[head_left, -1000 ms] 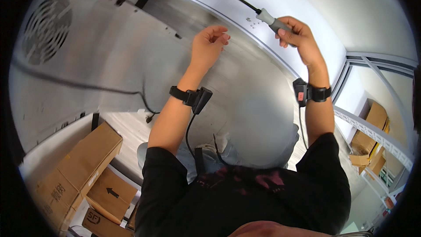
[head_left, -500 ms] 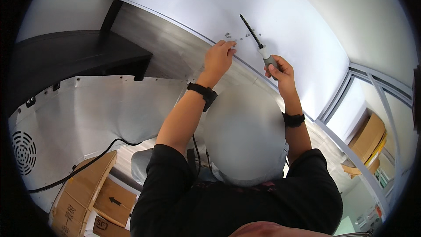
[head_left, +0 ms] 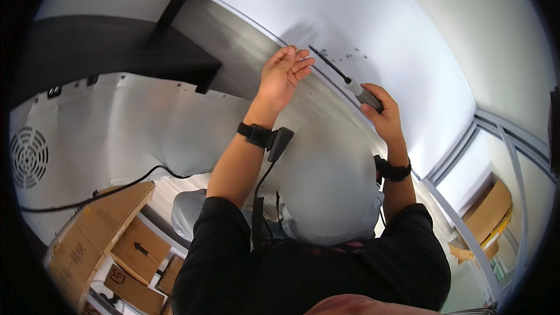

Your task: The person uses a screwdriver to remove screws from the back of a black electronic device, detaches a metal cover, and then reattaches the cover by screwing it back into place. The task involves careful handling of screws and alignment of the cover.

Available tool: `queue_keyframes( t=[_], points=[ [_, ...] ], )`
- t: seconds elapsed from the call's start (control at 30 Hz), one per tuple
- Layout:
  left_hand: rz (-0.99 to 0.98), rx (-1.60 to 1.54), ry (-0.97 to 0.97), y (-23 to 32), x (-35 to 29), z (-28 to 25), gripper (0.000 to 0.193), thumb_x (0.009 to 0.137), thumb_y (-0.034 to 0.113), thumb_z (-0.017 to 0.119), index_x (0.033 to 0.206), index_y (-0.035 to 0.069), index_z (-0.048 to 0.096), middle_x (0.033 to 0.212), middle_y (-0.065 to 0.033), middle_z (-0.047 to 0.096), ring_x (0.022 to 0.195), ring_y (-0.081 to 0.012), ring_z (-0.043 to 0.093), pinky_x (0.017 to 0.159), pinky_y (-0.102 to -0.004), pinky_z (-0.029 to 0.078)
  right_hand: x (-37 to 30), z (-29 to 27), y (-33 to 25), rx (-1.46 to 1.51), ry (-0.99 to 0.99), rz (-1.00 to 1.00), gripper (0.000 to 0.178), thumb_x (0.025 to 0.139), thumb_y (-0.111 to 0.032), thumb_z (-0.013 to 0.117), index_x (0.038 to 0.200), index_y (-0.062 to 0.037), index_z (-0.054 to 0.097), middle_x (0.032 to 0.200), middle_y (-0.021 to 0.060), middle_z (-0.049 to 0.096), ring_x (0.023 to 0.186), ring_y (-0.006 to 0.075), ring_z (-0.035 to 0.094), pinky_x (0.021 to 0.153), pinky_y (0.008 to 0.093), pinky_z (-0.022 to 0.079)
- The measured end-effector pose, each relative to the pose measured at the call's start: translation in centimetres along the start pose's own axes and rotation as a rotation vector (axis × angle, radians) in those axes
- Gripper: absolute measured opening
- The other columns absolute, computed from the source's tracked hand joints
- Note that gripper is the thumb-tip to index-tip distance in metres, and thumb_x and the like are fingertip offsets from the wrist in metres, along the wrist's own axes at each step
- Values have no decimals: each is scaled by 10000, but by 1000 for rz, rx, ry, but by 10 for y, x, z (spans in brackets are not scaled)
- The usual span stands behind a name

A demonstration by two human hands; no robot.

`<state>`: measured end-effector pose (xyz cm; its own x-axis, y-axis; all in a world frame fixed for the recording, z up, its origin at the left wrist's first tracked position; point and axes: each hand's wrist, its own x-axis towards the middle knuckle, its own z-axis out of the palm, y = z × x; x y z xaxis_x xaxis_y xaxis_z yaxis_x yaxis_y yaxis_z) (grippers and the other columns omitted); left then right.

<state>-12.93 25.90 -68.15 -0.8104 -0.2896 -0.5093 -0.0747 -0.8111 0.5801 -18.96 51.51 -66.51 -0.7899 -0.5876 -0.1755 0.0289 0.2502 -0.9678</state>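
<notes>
My right hand [head_left: 382, 111] is wrapped round the grey and white handle of a screwdriver [head_left: 333, 70]. Its dark shaft slants up and left, the tip close to the fingers of my left hand [head_left: 283, 76]. Thumb and index finger of that hand pinch a tiny metallic piece, likely a screw [head_left: 297, 51]; its shape is too small to make out fully. The other fingers are loosely curled, palm turned up. Beyond the screwdriver, several small screws [head_left: 357, 52] lie scattered on the white tabletop [head_left: 408, 76], some partly hidden behind the shaft.
On the left stand a black bench [head_left: 116, 52] and a silver metal panel [head_left: 146, 122] with a round vent. A black cable [head_left: 116, 189] runs across the panel. Cardboard boxes [head_left: 105, 227] lie at lower left, more cardboard [head_left: 490, 210] at right behind a metal frame.
My left hand has lifted from the tabletop's edge and turned palm up, with the small piece in its pinch. The screwdriver tip has swung down and left toward it.
</notes>
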Motion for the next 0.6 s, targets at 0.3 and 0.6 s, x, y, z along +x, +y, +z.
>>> queue_keyframes(
  t=[0.3, 0.6],
  points=[
    [181, -229, -129, 62, -53, -30, 166, 982, 161, 473, 974, 31, 576, 1001, -109, 640, 957, -266, 649, 800, -329, 573, 31, 45, -57, -181, -196, -194, 367, 771, -49, 689, 1131, -46, 617, 889, 90, 601, 814, 199, 571, 743, 296, 448],
    [380, -131, -132, 97, -91, -38, 151, 982, 97, 453, 947, 11, 571, 983, -122, 632, 973, -263, 651, 809, -307, 581, 40, 71, -92, -142, -272, -295, 358, 771, -75, 693, 1121, -45, 623, 902, 80, 604, 815, 189, 567, 748, 286, 447]
  ],
)
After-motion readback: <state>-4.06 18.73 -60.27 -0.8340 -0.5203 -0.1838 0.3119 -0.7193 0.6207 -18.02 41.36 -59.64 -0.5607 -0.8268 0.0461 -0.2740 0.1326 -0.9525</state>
